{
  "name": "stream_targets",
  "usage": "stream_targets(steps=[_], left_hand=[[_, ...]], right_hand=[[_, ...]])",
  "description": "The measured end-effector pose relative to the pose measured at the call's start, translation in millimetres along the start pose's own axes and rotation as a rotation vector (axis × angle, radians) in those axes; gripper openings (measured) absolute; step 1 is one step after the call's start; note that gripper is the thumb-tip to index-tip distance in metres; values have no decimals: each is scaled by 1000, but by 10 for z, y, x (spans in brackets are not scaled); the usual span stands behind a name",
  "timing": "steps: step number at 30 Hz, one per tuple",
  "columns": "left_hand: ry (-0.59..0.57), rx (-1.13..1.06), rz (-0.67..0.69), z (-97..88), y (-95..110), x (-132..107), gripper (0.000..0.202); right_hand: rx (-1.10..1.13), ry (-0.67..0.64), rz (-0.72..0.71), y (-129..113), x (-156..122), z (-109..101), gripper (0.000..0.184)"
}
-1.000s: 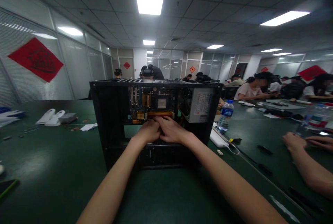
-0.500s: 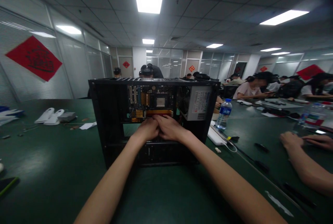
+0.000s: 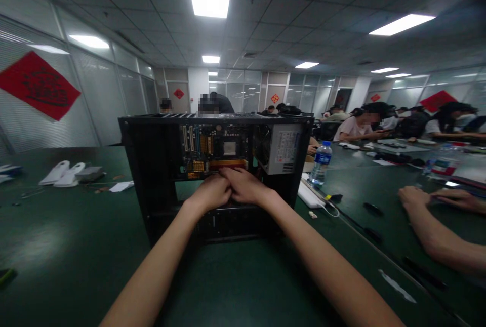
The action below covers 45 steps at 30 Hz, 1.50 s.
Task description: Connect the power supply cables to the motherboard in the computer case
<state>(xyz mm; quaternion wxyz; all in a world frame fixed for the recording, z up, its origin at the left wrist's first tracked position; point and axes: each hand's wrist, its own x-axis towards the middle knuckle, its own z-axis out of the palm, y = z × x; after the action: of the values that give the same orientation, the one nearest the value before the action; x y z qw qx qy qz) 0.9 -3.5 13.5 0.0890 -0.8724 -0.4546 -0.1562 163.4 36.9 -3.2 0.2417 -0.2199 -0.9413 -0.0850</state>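
Observation:
An open black computer case (image 3: 140, 180) stands on the table in front of me, with its inside facing me. Inside are a motherboard (image 3: 193, 147), its bare metal processor square (image 3: 230, 148) and a silver power supply (image 3: 284, 147) with a fan. Along the board's lower edge runs a reddish-orange strip (image 3: 237, 163), perhaps memory slots or a module. My left hand (image 3: 212, 191) and my right hand (image 3: 245, 185) meet just below that strip, the right fingers overlapping the left. Both are closed with bent fingers; the fingertips and whatever they grip are hidden.
A water bottle (image 3: 321, 162) and a white power strip (image 3: 311, 195) with cables stand right of the case. A co-worker's forearms (image 3: 429, 220) rest on the table's right side. White objects (image 3: 63, 174) and a grey box (image 3: 90, 173) lie left.
The whole scene has shifted slightly left as my head turned a little right. My hands stay together at the same spot on the board's lower edge.

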Motion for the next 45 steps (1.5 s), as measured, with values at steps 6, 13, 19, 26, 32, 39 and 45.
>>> stream_targets(steps=[6,13,19,26,32,39,45], left_hand=[[68,95,-117,-72,44,-9,33],[243,-235,-289,-283,-171,-5,43],[295,-473,-272,-711,-260,-168,46],[308,-538,-222,-1039,-162,-321,48],[303,-510,-161,-1127,-38,-358,50],[305,-473,-118,-1226,32,-420,46],[297,-498,-122,-1207,-118,-432,42]], right_hand=[[-56,-7,66,7,13,-23,47],[103,44,260,15,-15,-27,25],[486,-495,339,28,8,78,24],[741,-858,520,1,249,253,23],[925,-751,595,-99,230,204,24],[1195,-163,659,-168,129,83,20],[1392,109,567,-292,169,-267,39]])
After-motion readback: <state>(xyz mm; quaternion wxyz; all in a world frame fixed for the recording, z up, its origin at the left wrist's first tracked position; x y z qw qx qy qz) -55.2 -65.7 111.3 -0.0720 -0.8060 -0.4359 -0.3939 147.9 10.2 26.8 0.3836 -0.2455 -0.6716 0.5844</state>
